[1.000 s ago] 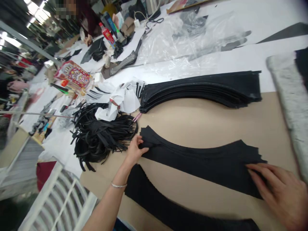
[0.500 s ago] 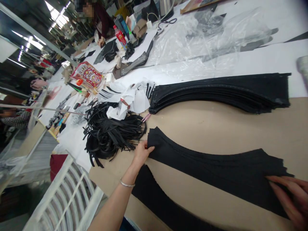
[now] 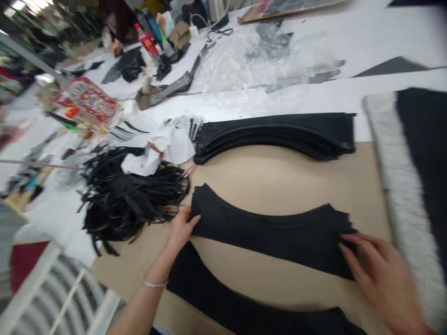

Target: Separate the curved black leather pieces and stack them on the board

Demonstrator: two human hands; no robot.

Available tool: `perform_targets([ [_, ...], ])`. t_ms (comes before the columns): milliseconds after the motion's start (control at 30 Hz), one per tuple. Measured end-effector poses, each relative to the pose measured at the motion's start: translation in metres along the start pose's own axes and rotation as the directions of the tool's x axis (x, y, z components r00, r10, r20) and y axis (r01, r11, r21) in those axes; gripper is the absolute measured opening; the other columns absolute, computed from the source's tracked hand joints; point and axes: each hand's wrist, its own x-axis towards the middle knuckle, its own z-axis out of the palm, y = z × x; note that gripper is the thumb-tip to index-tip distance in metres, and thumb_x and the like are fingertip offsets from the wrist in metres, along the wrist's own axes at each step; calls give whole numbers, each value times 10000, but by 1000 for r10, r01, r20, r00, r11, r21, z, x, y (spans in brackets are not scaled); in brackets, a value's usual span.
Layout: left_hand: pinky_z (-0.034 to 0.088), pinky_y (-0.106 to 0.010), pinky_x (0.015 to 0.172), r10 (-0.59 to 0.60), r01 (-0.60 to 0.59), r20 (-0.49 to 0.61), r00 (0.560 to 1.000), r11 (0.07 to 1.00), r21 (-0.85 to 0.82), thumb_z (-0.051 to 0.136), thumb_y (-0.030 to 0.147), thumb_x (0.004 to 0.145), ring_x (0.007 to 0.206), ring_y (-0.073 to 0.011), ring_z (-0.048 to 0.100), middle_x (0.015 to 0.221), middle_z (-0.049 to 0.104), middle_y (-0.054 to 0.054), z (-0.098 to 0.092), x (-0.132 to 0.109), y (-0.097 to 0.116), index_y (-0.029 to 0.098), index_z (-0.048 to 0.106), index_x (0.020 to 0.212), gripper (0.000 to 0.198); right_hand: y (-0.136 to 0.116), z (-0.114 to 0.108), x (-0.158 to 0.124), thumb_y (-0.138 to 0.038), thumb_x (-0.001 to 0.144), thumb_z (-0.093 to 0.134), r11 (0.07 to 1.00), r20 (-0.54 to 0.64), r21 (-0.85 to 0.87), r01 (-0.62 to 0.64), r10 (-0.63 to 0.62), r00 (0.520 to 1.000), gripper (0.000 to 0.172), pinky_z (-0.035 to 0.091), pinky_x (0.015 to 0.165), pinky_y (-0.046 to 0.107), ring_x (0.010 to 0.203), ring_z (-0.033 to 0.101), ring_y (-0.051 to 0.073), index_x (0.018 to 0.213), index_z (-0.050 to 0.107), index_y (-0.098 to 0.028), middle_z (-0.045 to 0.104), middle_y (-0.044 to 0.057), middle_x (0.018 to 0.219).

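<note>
A curved stack of black fabric pieces lies on the tan board in front of me. My left hand rests on the stack's left end, fingers stretched against the edge. At the stack's frayed right end my right hand lies flat with fingers spread on the cloth. Neither hand grips anything. A second curved black piece lies nearer me, partly under my left forearm.
A taller pile of curved black pieces lies behind. A heap of black strips and white scraps sits left. Clear plastic sheet, bottles and clutter lie farther back. A fuzzy grey-edged dark cloth is right. Another person stands far left.
The camera has swung left and right. My left hand went from pinching the stack's left end to resting flat on it; my right hand stays on the right end.
</note>
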Motion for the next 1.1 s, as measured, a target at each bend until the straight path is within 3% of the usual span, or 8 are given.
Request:
perform_targets([
  [100,479,-295,642,-12,14,-17,1000,991,133,731,384,622,715,-207,624,697,629,5,1,2,-7,208,545,780,301,-17,-15,0,-456,962,409,999,10,-43,21,-20,1000,350,451,884,419,990,548,251,1132,582,-204,562,113,1083],
  [300,502,-314,654,-6,8,-10,1000,977,213,739,443,584,733,-228,646,730,659,-4,-2,6,-15,211,543,801,374,-15,-17,-24,-390,974,434,986,107,-155,54,-38,994,319,434,819,394,1010,528,240,1215,582,-242,546,91,1149],
  [567,537,-355,694,-69,69,-7,998,994,88,774,492,482,764,-258,668,730,689,-27,3,3,1,212,542,776,468,-19,-23,-45,-359,982,430,983,126,-167,76,-55,991,279,429,781,372,1003,523,231,1194,572,-248,559,71,1120],
  [767,537,-374,721,-73,73,6,997,994,76,773,485,475,747,-253,660,745,693,-40,4,1,6,205,537,791,484,-33,-21,-41,-442,982,395,981,46,-174,-86,96,994,385,445,894,409,1016,530,247,1226,532,-178,548,107,1136],
  [1100,540,-378,731,-35,36,-12,999,996,83,803,478,484,777,-263,672,754,699,-37,2,4,-4,201,549,795,489,-26,-21,-70,-395,982,390,971,101,-240,-3,28,995,352,446,761,389,969,542,249,1231,555,-208,576,100,1091],
])
